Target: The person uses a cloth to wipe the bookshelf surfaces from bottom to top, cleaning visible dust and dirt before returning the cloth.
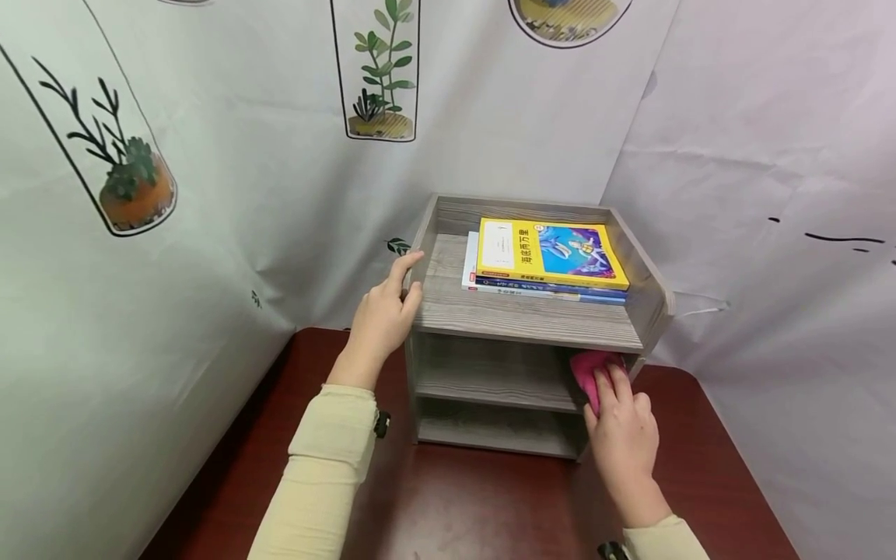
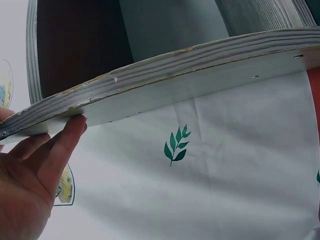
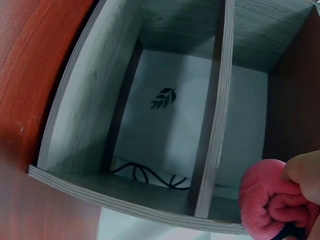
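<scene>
A grey wood-grain desktop shelf [image 1: 532, 333] stands on the table, with an open top and two compartments below. My left hand [image 1: 383, 315] grips the upper edge of its left side panel [image 2: 200, 62], the fingers against the outer face. With my right hand [image 1: 625, 435] I hold a bunched pink cloth [image 3: 270, 200] at the right end of the upper compartment, just under the top board. In the right wrist view only part of that hand shows, at the right edge. A yellow book [image 1: 553, 253] lies on a few other books on the shelf's top.
The dark red table [image 1: 476, 505] carries the shelf. White printed sheeting [image 1: 245, 155] hangs behind and at both sides. Through the shelf's open back a black cable [image 3: 150, 172] is visible.
</scene>
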Demonstrator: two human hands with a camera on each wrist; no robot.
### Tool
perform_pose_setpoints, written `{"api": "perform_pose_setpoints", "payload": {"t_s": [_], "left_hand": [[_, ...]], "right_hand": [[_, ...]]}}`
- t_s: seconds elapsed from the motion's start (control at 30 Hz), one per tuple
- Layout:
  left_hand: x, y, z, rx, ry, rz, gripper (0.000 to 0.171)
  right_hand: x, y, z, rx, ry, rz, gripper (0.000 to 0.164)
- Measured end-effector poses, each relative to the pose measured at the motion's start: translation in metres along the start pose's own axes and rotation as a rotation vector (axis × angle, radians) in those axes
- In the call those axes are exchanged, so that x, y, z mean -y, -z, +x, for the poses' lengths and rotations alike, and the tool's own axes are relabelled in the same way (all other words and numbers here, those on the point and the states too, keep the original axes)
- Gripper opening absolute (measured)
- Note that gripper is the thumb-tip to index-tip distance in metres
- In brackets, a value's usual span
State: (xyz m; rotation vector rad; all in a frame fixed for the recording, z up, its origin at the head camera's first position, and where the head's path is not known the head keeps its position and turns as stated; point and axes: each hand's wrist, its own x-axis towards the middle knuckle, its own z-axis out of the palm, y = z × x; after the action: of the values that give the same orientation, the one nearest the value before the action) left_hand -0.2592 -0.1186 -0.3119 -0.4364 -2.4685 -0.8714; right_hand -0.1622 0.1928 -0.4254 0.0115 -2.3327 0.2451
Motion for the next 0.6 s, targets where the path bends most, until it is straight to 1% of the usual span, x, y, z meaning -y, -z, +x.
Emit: {"api": "perform_pose_setpoints", "payload": {"t_s": [0.4, 0.6], "left_hand": [[-0.001, -0.002, 0.000, -0.017, -0.016, 0.003, 0.044], [-0.001, -0.002, 0.000, -0.043, -0.017, 0.011, 0.044]], "right_hand": [[-0.005, -0.018, -0.016, 0.013, -0.025, -0.002, 0.051], [-0.004, -0.023, -0.018, 0.027, -0.049, 0.017, 0.048]]}}
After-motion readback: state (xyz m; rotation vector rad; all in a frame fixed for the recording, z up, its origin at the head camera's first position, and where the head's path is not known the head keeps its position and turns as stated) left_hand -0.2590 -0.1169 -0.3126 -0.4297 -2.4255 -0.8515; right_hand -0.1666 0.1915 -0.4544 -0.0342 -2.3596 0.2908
